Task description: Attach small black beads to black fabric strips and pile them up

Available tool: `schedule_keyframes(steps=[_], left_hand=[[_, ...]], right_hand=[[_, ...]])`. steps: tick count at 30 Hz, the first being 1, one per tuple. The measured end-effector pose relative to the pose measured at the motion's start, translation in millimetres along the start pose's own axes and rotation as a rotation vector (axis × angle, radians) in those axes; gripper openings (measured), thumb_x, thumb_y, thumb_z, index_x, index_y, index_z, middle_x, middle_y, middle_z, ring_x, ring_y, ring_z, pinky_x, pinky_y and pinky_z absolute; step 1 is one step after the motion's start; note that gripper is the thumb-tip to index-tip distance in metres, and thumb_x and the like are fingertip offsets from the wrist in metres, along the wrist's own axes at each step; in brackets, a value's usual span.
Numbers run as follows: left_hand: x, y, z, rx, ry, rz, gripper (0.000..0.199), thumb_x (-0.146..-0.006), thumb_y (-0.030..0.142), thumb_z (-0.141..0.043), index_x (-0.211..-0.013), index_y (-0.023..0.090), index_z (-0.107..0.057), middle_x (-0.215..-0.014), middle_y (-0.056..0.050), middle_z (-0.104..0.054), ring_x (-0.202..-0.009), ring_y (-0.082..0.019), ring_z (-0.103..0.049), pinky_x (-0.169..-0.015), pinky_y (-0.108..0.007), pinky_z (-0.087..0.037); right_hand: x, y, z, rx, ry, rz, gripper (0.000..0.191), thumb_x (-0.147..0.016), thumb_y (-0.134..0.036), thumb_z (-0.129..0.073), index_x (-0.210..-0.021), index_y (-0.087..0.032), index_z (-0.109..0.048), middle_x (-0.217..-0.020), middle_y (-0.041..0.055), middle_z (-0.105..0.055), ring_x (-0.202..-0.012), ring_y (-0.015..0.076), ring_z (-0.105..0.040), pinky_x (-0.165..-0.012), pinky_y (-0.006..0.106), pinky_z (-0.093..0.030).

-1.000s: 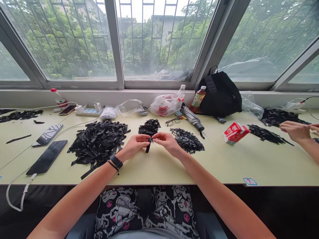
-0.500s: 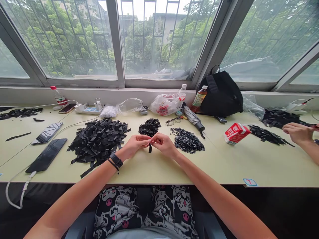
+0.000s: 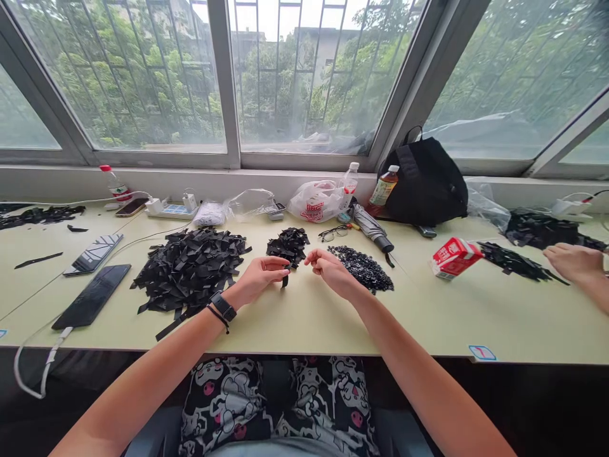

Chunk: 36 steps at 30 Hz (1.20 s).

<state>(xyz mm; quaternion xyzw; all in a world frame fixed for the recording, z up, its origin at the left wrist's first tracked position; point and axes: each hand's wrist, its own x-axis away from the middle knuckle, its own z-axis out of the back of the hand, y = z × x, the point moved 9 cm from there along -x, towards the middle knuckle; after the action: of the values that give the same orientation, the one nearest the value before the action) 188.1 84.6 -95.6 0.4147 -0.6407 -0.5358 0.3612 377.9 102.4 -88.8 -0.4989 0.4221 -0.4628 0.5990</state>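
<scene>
Left hand pinching a black strip between thumb and fingertips, the free end hanging down over the tabletop, midway between its front and back edges. Right hand hovering just beside, apart from the strip, fingers curled in and index finger pointing toward the left hand; cannot tell whether it is gripping anything small.

Small dark pile lying just behind the fingertips, toward the back edge. Large heap of black strips spreading to the left of the left hand, some pieces reaching toward the front edge. Heap of small shiny black pieces sitting behind and to the right of the right hand.

Eyeglasses and a folded umbrella resting farther back. Red and white carton leaning at a tilt, well to the right. Black backpack slumping at the back edge, a bottle of brown drink tilting beside it. Dark phone lying near the front edge at far left, cable attached. Another person's hand showing at far right, near more black strips.
</scene>
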Motion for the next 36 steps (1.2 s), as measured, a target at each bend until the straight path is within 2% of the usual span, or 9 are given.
schedule_keyframes(steps=[6, 9, 11, 15, 19, 24, 29, 32, 36], left_hand=[[2, 4, -0.9, -0.017, 0.021, 0.007, 0.042, -0.068, 0.037, -0.093, -0.103, 0.018, -0.081, -0.100, -0.011, -0.079, -0.089, -0.020, -0.069, -0.079, -0.032, -0.051], [2, 4, -0.7, -0.015, 0.019, 0.009, 0.041, -0.069, 0.036, -0.092, -0.104, 0.018, -0.081, -0.100, -0.011, -0.078, -0.089, -0.019, -0.069, -0.079, -0.031, -0.051], [1, 3, -0.4, -0.011, 0.011, 0.007, 0.040, -0.070, 0.035, -0.092, -0.105, 0.018, -0.080, -0.100, -0.011, -0.078, -0.089, -0.018, -0.069, -0.079, -0.030, -0.051], [0, 1, 0.6, 0.011, -0.004, -0.005, 0.041, -0.070, 0.034, -0.092, -0.106, 0.017, -0.080, -0.103, -0.011, -0.078, -0.090, -0.018, -0.069, -0.083, -0.031, -0.052], [-1, 0, 1.9, 0.029, -0.003, -0.014, 0.043, -0.069, 0.033, -0.093, -0.106, 0.016, -0.079, -0.103, -0.011, -0.077, -0.092, -0.019, -0.069, -0.086, -0.032, -0.053], [1, 4, 5.9, 0.012, 0.042, -0.041, 0.046, -0.069, 0.037, -0.093, -0.107, 0.016, -0.078, -0.102, -0.011, -0.077, -0.092, -0.020, -0.070, -0.085, -0.035, -0.055], [3, 11, 6.4, -0.011, 0.071, -0.092, 0.044, -0.069, 0.037, -0.093, -0.104, 0.015, -0.077, -0.096, -0.010, -0.078, -0.089, -0.021, -0.072, -0.084, -0.035, -0.056], [4, 16, 1.4, -0.011, 0.050, -0.142, 0.041, -0.071, 0.036, -0.092, -0.103, 0.015, -0.076, -0.093, -0.009, -0.078, -0.084, -0.020, -0.072, -0.082, -0.035, -0.057], [4, 21, -3.1, -0.015, 0.046, -0.205, 0.038, -0.071, 0.036, -0.091, -0.100, 0.015, -0.076, -0.094, -0.009, -0.079, -0.086, -0.020, -0.074, -0.085, -0.035, -0.058]], right_hand=[[-5, -3, 33, -0.126, 0.116, 0.030, 0.023, -0.069, -0.024, -0.058, -0.090, -0.024, -0.067, -0.106, 0.0078, -0.074, -0.082, 0.0204, -0.060, -0.077, 0.037, -0.053], [-2, -8, 31, -0.284, 0.079, 0.022, 0.029, -0.068, -0.019, -0.065, -0.096, -0.025, -0.067, -0.117, 0.0088, -0.074, -0.108, 0.0256, -0.066, -0.098, 0.043, -0.054], [1, -13, 24, -0.374, 0.017, 0.020, 0.037, -0.068, -0.016, -0.071, -0.103, -0.026, -0.066, -0.126, 0.0082, -0.072, -0.125, 0.0268, -0.063, -0.110, 0.046, -0.050], [7, -24, 16, -0.412, -0.044, 0.035, 0.052, -0.072, -0.020, -0.084, -0.118, -0.030, -0.063, -0.140, 0.0067, -0.064, -0.136, 0.0269, -0.058, -0.118, 0.046, -0.046], [9, -25, 14, -0.391, -0.022, 0.054, 0.051, -0.075, -0.031, -0.089, -0.118, -0.031, -0.063, -0.141, 0.0066, -0.064, -0.131, 0.0258, -0.062, -0.116, 0.044, -0.048], [7, -15, 11, -0.240, 0.056, 0.042, 0.050, -0.065, -0.042, -0.095, -0.106, -0.023, -0.071, -0.119, 0.0112, -0.075, -0.114, 0.0280, -0.071, -0.103, 0.045, -0.055], [7, -9, -11, -0.149, -0.008, 0.019, 0.042, -0.064, -0.048, -0.093, -0.090, -0.019, -0.080, -0.100, 0.0103, -0.079, -0.094, 0.0275, -0.075, -0.095, 0.045, -0.057], [8, -10, -22, -0.127, -0.032, 0.029, 0.039, -0.068, -0.049, -0.091, -0.090, -0.019, -0.082, -0.088, 0.0077, -0.079, -0.082, 0.0233, -0.074, -0.086, 0.042, -0.059], [10, -12, -37, -0.163, -0.109, 0.035, 0.037, -0.071, -0.048, -0.089, -0.094, -0.019, -0.082, -0.086, 0.0072, -0.078, -0.079, 0.0209, -0.072, -0.084, 0.040, -0.058]])
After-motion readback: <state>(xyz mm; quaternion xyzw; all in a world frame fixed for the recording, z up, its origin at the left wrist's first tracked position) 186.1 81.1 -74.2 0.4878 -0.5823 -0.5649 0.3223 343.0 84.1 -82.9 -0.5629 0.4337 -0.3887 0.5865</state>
